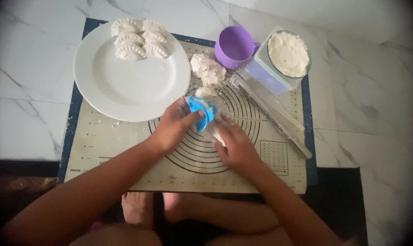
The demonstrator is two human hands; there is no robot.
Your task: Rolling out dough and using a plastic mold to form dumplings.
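Head view, looking down at a beige baking mat [124,150] with printed rings, laid on a white marble floor [24,91]; the person sits at its near edge, bare feet [170,209] just below it. Left hand [172,127] is closed around a blue dumpling press [201,113], fingers wrapped over its near side, holding it tilted above the centre of the rings. Right hand [236,146] lies just right of the press, fingers loosely curled and reaching toward it; a pale patch at the fingertips may be dough or flour, too blurred to tell, so whether this grip holds anything cannot be told. Done so far: six folded, crimped dumplings [136,38] sit in two columns at the far edge of a white plate [129,86], which covers the mat's far left corner; most of the plate is bare. Left to work: a rough lump of dough [207,68] lies on the mat beyond the press, with a small round piece [205,91] just in front of it. Judging from the lump's bulk, the work is nearer its start than its end. Beyond, a purple cup [235,45] stands beside a clear box [270,73] carrying a glass bowl of white filling or flour [288,53]. A clear rolling pin [274,111] lies diagonally along the mat's right side, apart from both hands.
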